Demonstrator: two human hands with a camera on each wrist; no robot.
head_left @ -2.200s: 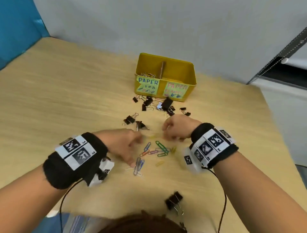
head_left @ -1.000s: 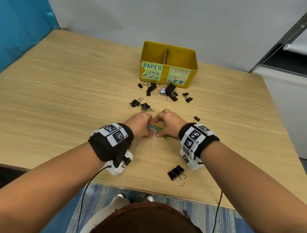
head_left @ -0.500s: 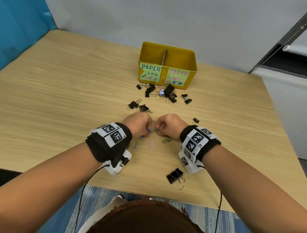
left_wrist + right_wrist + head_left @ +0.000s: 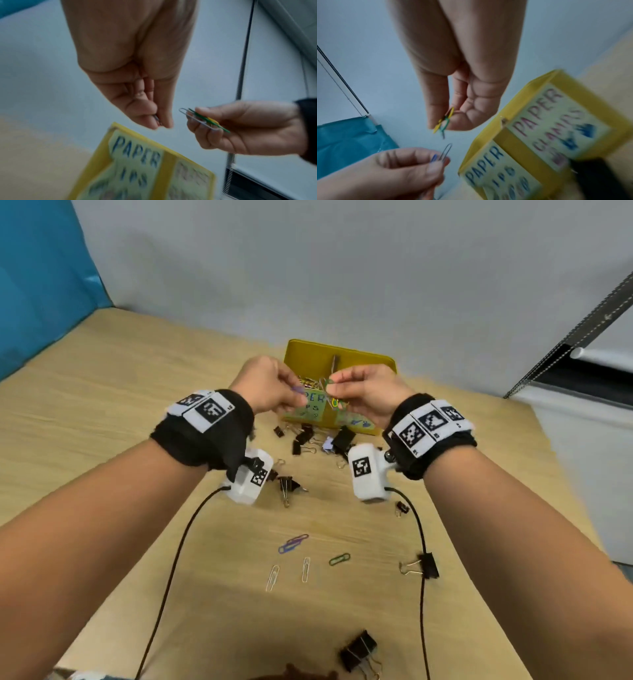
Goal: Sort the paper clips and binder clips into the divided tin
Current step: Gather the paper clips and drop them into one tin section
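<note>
Both hands are raised just in front of the yellow divided tin (image 4: pixel 359 361), which stands at the far side of the worktop (image 4: pixel 137 405). A small bunch of paper clips (image 4: pixel 204 119), green, yellow and silver, is pinched in the grip of the right hand (image 4: pixel 368 397) between thumb and fingertips. A silver and a blue paper clip (image 4: pixel 442 154) are pinched in the grip of the left hand (image 4: pixel 267 386). The two grips are close together but apart, held near the left compartment, whose label (image 4: pixel 496 174) reads "PAPER"; some clips appear to lie in it already. The right compartment's label (image 4: pixel 556 121) reads "PAPER CLAMPS".

The step in hand is judged to be the carrying of gathered paper clips to the tin. The next move calls for both grips to be brought over the left compartment, left of the central divider (image 4: pixel 334 364), and released there, so that nothing falls on the clamp side or outside the wall.

Much is left to be sorted. Loose paper clips (image 4: pixel 294 542) lie on the near part of the worktop, with a green one (image 4: pixel 339 559) to their right. Black binder clips (image 4: pixel 308 438) are scattered just in front of the tin, and others lie near the front edge (image 4: pixel 359 648) and at the right (image 4: pixel 426 566).
</note>
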